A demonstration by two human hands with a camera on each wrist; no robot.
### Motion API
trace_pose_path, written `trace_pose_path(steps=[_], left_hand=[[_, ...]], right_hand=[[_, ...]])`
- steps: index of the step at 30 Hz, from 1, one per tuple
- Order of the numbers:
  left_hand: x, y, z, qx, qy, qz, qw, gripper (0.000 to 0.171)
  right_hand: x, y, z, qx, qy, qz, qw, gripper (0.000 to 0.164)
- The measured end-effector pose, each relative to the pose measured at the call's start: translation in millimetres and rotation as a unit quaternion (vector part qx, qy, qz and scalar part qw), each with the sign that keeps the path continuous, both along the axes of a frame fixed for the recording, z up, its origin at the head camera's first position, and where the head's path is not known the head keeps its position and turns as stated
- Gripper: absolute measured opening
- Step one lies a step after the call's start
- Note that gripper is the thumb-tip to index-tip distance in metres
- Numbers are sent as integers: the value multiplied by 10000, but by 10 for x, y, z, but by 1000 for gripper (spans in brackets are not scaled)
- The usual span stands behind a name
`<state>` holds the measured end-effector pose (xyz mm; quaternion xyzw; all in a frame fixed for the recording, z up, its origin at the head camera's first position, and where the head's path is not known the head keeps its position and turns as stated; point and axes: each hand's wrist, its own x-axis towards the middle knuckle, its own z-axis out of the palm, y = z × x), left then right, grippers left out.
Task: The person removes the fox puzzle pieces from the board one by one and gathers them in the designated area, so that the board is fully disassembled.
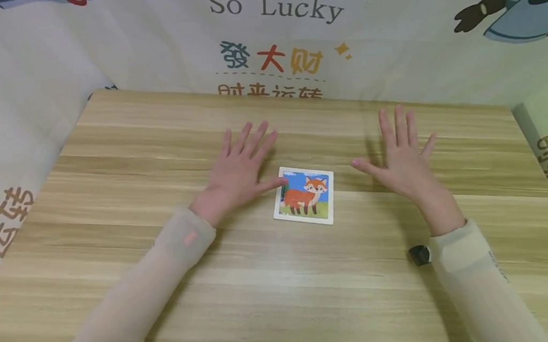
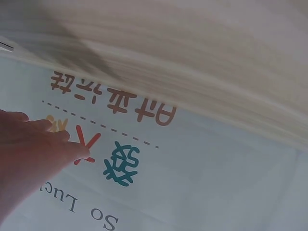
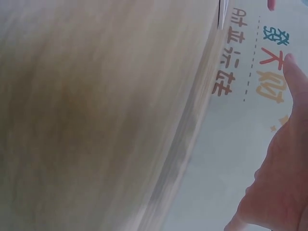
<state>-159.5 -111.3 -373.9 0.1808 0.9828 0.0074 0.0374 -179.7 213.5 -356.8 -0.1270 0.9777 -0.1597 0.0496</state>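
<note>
A square fox picture with a white border lies flat at the middle of the wooden table. My left hand is just left of it with fingers spread, and the thumb tip overlaps the picture's left edge in the head view. To the right and farther back, my right hand is held with its fingers spread wide and nothing in it. The left wrist view has part of the left hand at its left side. In the right wrist view the right hand shows at the right edge.
The wooden table reaches back to a white printed cloth with lettering and cartoon figures. More of this cloth hangs at both sides. A small black object sits at the right sleeve cuff.
</note>
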Motion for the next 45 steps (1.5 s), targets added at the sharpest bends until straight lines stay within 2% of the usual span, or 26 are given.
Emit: trace_pose_path(steps=[10,16,29,37,45], left_hand=[[100,94,-58,-234,-146,-358,9990,96],[123,128,-75,-306,-322,-656,9969,97],[247,213,-84,-262,-669,-1157,9907,93],[320,218,-113,-101,-940,-1530,9837,85],[351,225,-156,-145,-832,-2115,9737,69]], right_hand=[[-14,-100,-11,-141,-219,155,9995,109],[-28,-169,1,-178,-276,252,9991,108],[-45,-294,-51,-143,-254,402,9988,107],[-56,-381,-49,-91,-277,531,9982,106],[-87,-500,-67,-22,-309,628,9975,106]])
